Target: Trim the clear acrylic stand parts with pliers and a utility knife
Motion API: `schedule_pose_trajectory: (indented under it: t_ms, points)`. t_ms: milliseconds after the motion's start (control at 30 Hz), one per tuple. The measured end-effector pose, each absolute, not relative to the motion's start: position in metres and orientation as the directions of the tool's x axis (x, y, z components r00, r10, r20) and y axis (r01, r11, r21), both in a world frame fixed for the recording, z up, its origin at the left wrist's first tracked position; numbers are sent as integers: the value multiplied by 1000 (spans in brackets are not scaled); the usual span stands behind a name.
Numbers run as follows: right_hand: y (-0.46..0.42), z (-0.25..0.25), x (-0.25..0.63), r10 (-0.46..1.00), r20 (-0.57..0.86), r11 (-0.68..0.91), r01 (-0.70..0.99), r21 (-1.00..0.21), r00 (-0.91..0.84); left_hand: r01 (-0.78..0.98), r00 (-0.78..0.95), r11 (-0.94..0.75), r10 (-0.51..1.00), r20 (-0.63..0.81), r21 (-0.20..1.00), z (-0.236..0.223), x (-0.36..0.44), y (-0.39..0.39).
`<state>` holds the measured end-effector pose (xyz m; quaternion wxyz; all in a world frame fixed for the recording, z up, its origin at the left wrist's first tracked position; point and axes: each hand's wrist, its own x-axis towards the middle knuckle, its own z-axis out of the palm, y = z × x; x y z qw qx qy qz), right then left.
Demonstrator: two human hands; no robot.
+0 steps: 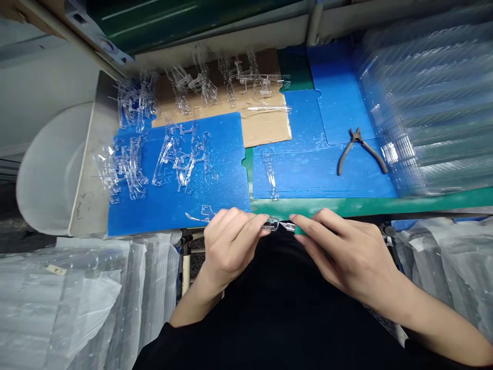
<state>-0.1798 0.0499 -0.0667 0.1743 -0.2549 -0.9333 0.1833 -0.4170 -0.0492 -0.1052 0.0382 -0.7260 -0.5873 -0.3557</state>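
Observation:
My left hand (233, 239) is closed around a clear plastic part (271, 224), whose right end sticks out past the thumb and fingertips. Another thin piece of clear plastic (207, 210) shows at the far side of that hand, and I cannot tell whether it belongs to the same part. My right hand (342, 246) pinches a small knife with a green handle (299, 230), its pale blade end pointing left at the clear part. A narrow gap seems to separate the tip from the part. The palm hides most of the knife's handle.
Clear plastic pieces (185, 154) lie in clusters on blue sheets and cardboard (265, 128). A single clear piece (270, 174) lies nearer. Side cutters (356, 146) rest open at right, beside stacked clear trays (435, 113). Plastic-wrapped stacks (69, 308) flank me; a white round container (50, 169) stands left.

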Motion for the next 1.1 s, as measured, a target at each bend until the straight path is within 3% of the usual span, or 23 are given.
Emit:
schedule_pose_trajectory:
  t_ms: [167,400,767,933,1033,1100]
  points:
    - [51,-67,-177,538,209,772,377,-512,-817,891,80,-319,810,580,324,-102,-416,-46]
    - [53,-67,-174,547,198,760,384,-524,-813,888,85,-325,812,577,327,-100,-414,-46]
    - [53,-66,-177,570,199,757,416,-503,-797,907,105,-311,819,564,284,-99,-414,-45]
    - [57,-75,-180,631,223,749,508,-426,-743,903,162,-348,819,551,251,-96,-412,-44]
    - [65,-83,-180,705,222,692,586,-422,-673,859,172,-389,832,527,334,-96,-407,-45]
    - [69,-85,-180,727,200,656,578,-486,-657,815,128,-380,855,502,439,-97,-405,-46]
